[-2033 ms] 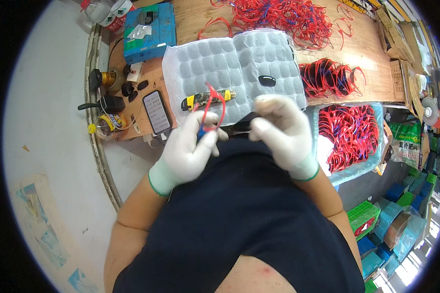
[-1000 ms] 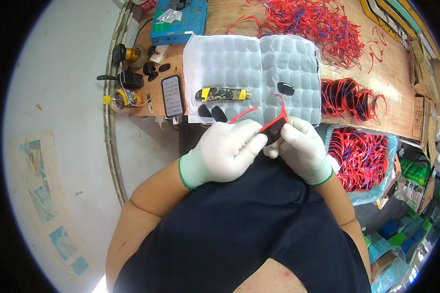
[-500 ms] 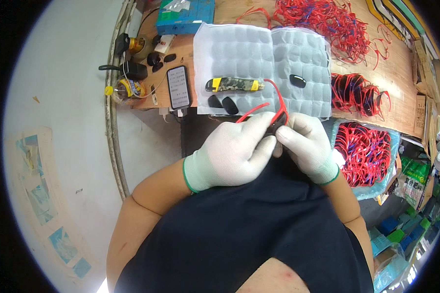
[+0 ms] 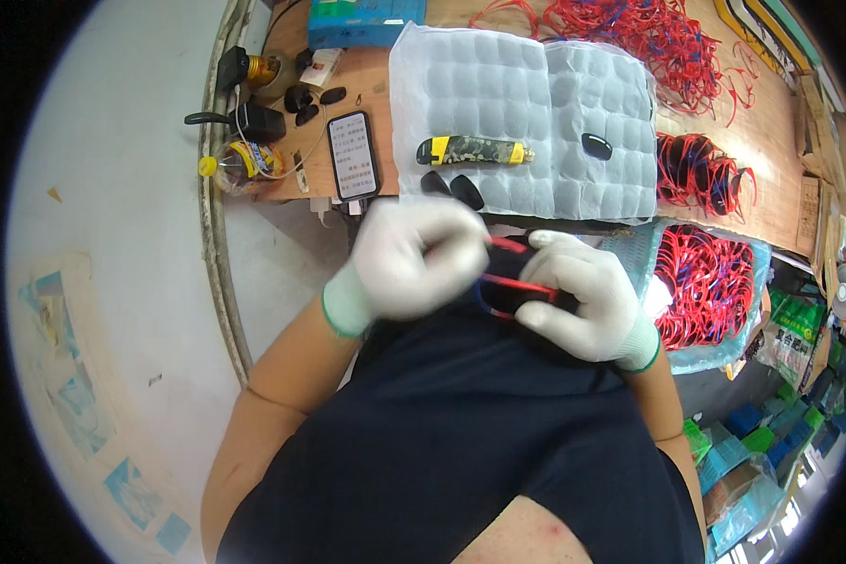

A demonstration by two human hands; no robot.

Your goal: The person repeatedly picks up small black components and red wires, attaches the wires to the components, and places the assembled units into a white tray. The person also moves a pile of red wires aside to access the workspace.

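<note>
In white gloves with green cuffs, both my hands are over my lap at the table's near edge. My right hand (image 4: 587, 296) is closed on red-framed sunglasses (image 4: 522, 284), its thumb and fingers at one end of the frame. Beside the sunglasses' red temples, my left hand (image 4: 418, 258) has curled fingers smeared by motion, so its grip is unclear. Beyond them, on a quilted white pad (image 4: 484, 80), lie a camouflage-and-yellow cutter knife (image 4: 477, 150), two dark lenses (image 4: 466, 193) near the front edge and a single glossy dark lens (image 4: 597, 146).
A lit phone (image 4: 353, 156) lies left of the pad, near a bottle (image 4: 244, 167) and a black charger (image 4: 258, 123). Red frames are heaped (image 4: 630, 38) at the back, with a bundled row (image 4: 700, 174) to the right. A blue-lined bin (image 4: 761, 291) holds more frames.
My left hand has moved left, away from my right hand. The sunglasses have turned and moved lower, staying in my right hand. The table items appear shifted slightly up and right.
</note>
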